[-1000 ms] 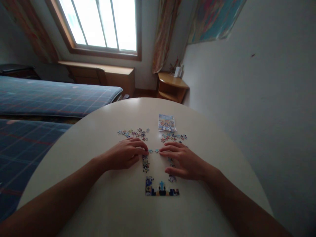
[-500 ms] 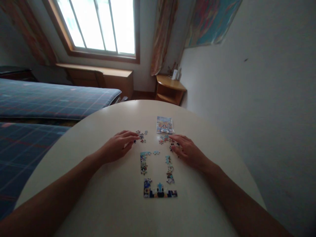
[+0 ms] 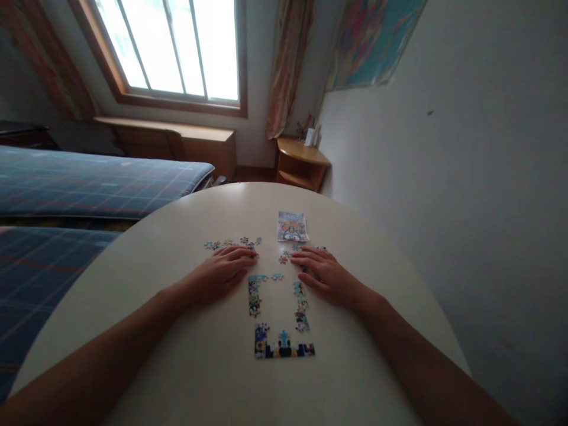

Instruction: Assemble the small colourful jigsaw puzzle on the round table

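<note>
My left hand (image 3: 227, 269) lies low over the table with its fingers stretched out, the tips touching or covering loose jigsaw pieces (image 3: 245, 241). Over another loose group of puzzle pieces (image 3: 284, 258) is my right hand (image 3: 327, 274), fingers extended and partly hiding them. Between and below both hands is a partly joined puzzle border (image 3: 284, 351), with dark blue pieces along the bottom. Its left side (image 3: 254, 299) and right side (image 3: 302, 310) stand as separate strips. A single light-blue piece (image 3: 277, 276) lies at the top. No piece is visibly gripped in either hand.
A small picture sheet or packet (image 3: 292, 226) lies beyond the pieces on the round white table (image 3: 355, 378). A plaid-covered bed (image 3: 89, 183) is to the left. A corner shelf (image 3: 304, 152) stands behind, with a white wall (image 3: 488, 207) on the right.
My left hand has moved right and slightly nearer, uncovering pieces beyond it. My right hand has shifted left and slightly nearer over its pieces. The camera view has shifted slightly.
</note>
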The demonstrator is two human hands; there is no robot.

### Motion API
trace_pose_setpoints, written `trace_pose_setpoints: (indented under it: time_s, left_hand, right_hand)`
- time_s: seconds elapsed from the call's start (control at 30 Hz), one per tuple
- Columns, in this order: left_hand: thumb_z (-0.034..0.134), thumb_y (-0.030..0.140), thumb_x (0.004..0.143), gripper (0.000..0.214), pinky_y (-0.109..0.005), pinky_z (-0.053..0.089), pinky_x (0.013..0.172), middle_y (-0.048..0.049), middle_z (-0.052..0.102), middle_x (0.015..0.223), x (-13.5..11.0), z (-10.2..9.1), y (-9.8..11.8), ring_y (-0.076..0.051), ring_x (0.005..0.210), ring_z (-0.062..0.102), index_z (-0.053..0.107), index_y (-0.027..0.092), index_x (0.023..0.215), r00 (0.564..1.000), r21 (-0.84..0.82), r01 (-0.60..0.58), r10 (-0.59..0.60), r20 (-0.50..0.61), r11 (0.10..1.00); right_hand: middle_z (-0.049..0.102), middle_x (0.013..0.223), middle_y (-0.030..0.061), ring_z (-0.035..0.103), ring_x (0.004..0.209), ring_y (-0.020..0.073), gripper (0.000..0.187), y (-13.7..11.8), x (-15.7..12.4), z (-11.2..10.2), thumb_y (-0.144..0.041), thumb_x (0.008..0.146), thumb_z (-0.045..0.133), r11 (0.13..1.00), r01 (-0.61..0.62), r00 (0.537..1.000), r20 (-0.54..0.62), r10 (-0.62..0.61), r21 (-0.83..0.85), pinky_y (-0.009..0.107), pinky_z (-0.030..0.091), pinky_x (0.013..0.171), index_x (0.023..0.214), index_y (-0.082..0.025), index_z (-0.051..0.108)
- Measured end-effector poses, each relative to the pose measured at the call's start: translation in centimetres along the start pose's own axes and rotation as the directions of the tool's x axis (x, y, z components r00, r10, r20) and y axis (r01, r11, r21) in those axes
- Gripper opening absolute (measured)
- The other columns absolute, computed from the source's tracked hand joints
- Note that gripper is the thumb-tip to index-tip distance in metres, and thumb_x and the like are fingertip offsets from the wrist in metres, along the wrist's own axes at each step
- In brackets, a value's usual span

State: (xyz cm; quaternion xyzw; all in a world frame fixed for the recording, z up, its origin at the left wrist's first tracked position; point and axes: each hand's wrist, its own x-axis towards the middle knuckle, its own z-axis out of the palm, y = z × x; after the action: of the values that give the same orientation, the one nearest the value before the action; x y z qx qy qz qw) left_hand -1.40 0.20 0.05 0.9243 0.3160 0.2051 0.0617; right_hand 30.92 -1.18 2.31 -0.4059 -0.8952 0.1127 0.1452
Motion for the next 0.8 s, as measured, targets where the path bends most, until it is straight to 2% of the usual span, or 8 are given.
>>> trace_pose_setpoints:
  time_s: [0.17, 0.3, 0.47, 0.6, 0.8]
  left_hand:
    - [0.044, 0.017, 0.099, 0.032, -0.047, 0.043, 0.107, -0.0071, 0.060, 0.135, 0.1, -0.2, 0.3, -0.024, 0.127, 0.052, 0.061, 0.024, 0.124, 1.000, -0.032, -0.003, 0.003, -0.014, 0.999]
    - [0.043, 0.018, 0.099, 0.031, -0.048, 0.044, 0.106, -0.0079, 0.060, 0.134, 0.0, -0.2, 0.3, -0.024, 0.126, 0.052, 0.062, 0.023, 0.124, 1.000, -0.010, 0.001, -0.001, -0.014, 1.000]
    - [0.043, 0.019, 0.099, 0.031, -0.048, 0.043, 0.107, -0.0082, 0.058, 0.137, 0.0, -0.1, 0.1, -0.024, 0.127, 0.051, 0.061, 0.024, 0.124, 1.000, -0.014, 0.007, -0.008, -0.013, 1.000]
    - [0.044, 0.019, 0.098, 0.032, -0.048, 0.043, 0.107, -0.0081, 0.058, 0.137, -0.1, 0.0, 0.1, -0.025, 0.128, 0.051, 0.061, 0.024, 0.125, 1.000, -0.020, 0.015, -0.016, -0.008, 1.000]
    - [0.047, 0.019, 0.097, 0.032, -0.048, 0.042, 0.109, -0.0071, 0.058, 0.137, -0.2, 0.1, 0.0, -0.024, 0.127, 0.052, 0.061, 0.025, 0.125, 0.999, -0.016, 0.044, -0.044, -0.015, 0.999]
  right_hand:
    - [0.063, 0.134, 0.0061, 0.047, 0.134, 0.0256, 0.033, 0.8, -0.1, 0.1, -0.039, 0.101, 0.046, 1.000, 0.022, 0.998, -0.060, -0.023, -0.017, 0.050, 0.036, 0.111, 0.123, -0.025, 0.065]
    - [0.068, 0.126, 0.0055, 0.050, 0.131, 0.0240, 0.031, 1.4, -0.2, -0.2, -0.037, 0.101, 0.045, 0.999, 0.026, 0.996, -0.091, -0.025, 0.020, 0.049, 0.036, 0.113, 0.115, -0.024, 0.069]
    - [0.065, 0.129, 0.0113, 0.051, 0.130, 0.0264, 0.036, 1.5, -0.2, 0.0, -0.039, 0.100, 0.042, 0.988, -0.130, 0.971, -0.190, 0.144, 0.087, 0.051, 0.038, 0.111, 0.123, -0.020, 0.061]
    - [0.062, 0.133, 0.0120, 0.050, 0.131, 0.0263, 0.040, 1.4, -0.1, 0.4, -0.032, 0.096, 0.043, 0.973, -0.203, 0.947, -0.231, 0.224, 0.111, 0.050, 0.036, 0.112, 0.133, -0.019, 0.051]
    - [0.060, 0.134, 0.0112, 0.051, 0.128, 0.0265, 0.054, 3.7, -0.4, 0.7, -0.013, 0.081, 0.044, 0.924, -0.343, 0.867, -0.322, 0.380, 0.168, 0.051, 0.036, 0.112, 0.134, -0.019, 0.046]
